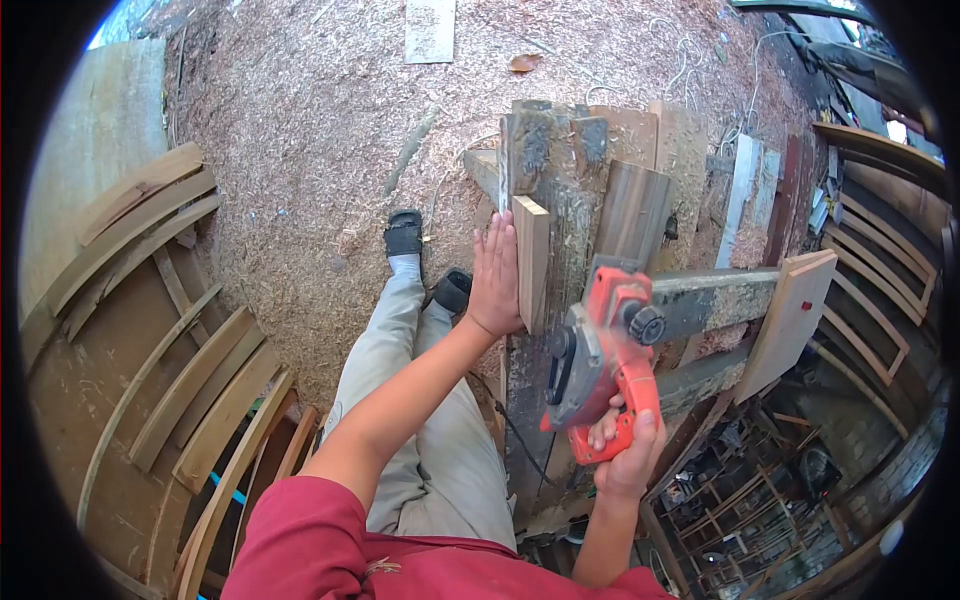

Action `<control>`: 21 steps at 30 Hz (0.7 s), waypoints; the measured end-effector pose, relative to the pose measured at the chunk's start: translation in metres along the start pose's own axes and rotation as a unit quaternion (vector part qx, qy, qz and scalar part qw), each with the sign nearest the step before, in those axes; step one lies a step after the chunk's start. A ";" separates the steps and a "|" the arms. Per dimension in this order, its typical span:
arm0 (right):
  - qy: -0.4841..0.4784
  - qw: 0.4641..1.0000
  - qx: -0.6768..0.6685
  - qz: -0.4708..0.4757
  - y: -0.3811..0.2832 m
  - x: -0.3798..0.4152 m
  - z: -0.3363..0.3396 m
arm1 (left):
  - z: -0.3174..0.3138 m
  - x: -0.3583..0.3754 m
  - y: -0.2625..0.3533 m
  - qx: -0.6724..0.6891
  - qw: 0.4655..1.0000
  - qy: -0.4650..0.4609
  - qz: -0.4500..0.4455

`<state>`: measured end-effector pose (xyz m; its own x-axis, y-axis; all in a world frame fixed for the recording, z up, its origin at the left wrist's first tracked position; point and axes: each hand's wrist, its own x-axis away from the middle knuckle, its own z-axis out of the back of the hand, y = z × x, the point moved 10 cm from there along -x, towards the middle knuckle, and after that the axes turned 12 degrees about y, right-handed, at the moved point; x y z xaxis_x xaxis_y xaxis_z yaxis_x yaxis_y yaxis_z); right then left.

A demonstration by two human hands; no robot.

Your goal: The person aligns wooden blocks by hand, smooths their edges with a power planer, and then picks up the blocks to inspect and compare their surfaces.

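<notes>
My right hand (628, 445) is wrapped round the rear handle of a red and grey electric hand planer (610, 345), which is tilted over the right part of the workbench. My left hand (495, 278) lies flat, fingers stretched forward, against the side of a short wooden board (532, 262). That board stands on its edge along the left side of the worn wooden bench (555, 210). Between the board and the planer is a gap. A flat brown piece of wood (633, 212) rests on the bench just beyond the planer.
Wood shavings (300, 130) cover the ground. Several curved wooden pieces (190, 400) lean at the left. To the right, a pale board (788, 325) stands by the bench beams, with curved frames (880, 290) behind it. A dark cord (530, 450) hangs near the bench.
</notes>
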<state>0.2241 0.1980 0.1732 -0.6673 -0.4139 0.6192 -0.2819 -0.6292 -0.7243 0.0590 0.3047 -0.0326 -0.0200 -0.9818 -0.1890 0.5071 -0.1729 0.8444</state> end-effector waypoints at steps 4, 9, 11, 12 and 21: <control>0.013 0.999 0.023 -0.026 0.027 0.014 0.033 | 0.018 -0.002 0.012 -0.002 1.000 0.005 -0.024; 0.012 0.999 0.014 -0.050 0.072 0.019 0.060 | 0.056 -0.031 0.044 0.126 0.992 0.005 0.028; 0.003 0.999 0.014 -0.046 0.083 0.019 0.062 | 0.069 -0.044 0.047 0.162 0.982 0.044 0.087; -0.002 0.999 0.014 -0.043 0.086 0.019 0.062 | 0.070 -0.043 0.040 0.196 0.967 0.034 0.157; -0.044 0.998 -0.015 -0.030 0.092 0.032 0.068 | 0.114 -0.051 -0.013 0.305 0.876 0.141 0.345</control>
<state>0.2240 0.0821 0.1473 -0.5849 -0.4331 0.6857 -0.3407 -0.6360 -0.6924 -0.0446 0.3478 0.0232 0.3671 -0.8252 0.4293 -0.2426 0.3606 0.9006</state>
